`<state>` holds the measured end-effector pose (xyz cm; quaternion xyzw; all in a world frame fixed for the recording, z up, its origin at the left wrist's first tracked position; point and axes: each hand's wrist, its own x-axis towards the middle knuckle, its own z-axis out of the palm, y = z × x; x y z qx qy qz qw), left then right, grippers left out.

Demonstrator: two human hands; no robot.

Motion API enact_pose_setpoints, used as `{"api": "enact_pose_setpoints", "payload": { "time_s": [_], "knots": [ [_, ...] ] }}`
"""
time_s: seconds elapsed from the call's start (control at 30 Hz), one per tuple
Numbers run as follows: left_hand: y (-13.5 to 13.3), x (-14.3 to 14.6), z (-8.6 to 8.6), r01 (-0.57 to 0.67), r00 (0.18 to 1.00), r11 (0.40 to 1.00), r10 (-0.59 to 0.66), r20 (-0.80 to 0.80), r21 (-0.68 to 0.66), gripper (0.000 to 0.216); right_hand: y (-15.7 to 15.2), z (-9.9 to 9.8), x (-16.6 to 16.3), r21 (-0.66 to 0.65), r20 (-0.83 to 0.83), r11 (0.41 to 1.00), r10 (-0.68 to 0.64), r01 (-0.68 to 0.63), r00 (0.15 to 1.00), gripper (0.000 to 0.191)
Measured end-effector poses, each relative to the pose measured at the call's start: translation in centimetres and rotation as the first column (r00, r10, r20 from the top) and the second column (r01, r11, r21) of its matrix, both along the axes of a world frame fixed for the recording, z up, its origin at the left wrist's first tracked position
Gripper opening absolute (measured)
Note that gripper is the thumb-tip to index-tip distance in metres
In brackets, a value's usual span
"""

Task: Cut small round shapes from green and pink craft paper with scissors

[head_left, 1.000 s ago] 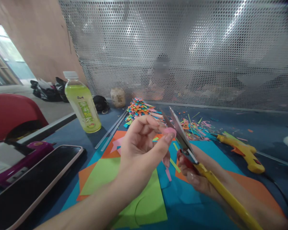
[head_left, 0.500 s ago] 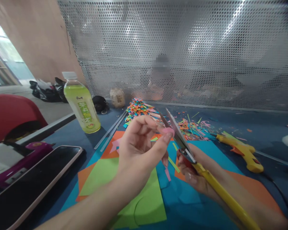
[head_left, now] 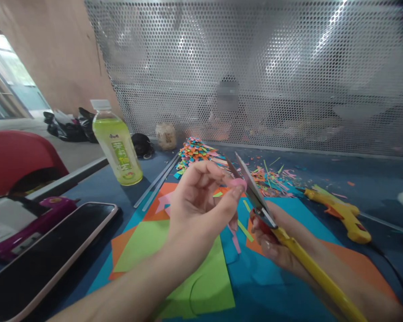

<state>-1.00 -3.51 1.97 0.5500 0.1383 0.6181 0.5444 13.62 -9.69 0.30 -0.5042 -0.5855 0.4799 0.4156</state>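
Observation:
My left hand [head_left: 204, 201], in the middle of the head view, is closed in a pinch on a small curved piece of pink paper [head_left: 238, 182]. My right hand [head_left: 275, 241] is wrapped round a pair of scissors [head_left: 260, 205] with a yellow handle. The scissor blades are parted and point up and away, right beside the pink piece. A narrow pink strip hangs below my left fingers. Beneath both hands lie green paper [head_left: 201, 286], orange paper [head_left: 352, 264] and blue paper [head_left: 289, 295].
Behind my hands stands a cone of layered coloured paper bits [head_left: 196, 152], with paper scraps [head_left: 272, 179] to its right. A yellow glue gun [head_left: 339, 210] lies at right. On the left are a drink bottle [head_left: 117, 152], clear sticks [head_left: 156, 183] and a phone [head_left: 53, 259]. A perforated metal panel [head_left: 255, 53] rises behind.
The whole view has shifted slightly, so things appear a little further right. Both hands keep nearly the same pose, with the pink paper and scissors still held.

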Motion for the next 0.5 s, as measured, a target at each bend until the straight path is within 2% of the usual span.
{"api": "enact_pose_setpoints", "payload": {
  "time_s": [0.33,0.5],
  "knots": [
    [0.1,0.08,0.19,-0.001,1.0,0.999,0.001,0.004,-0.034,0.016,0.21,0.09,-0.03,0.055,0.047,0.997,-0.057,0.054,0.997,0.032],
    [0.25,0.01,0.19,-0.007,1.0,1.0,0.007,0.022,-0.03,0.015,0.25,0.22,-0.12,0.035,0.01,0.999,-0.023,0.023,1.0,0.03]
  ]
}}
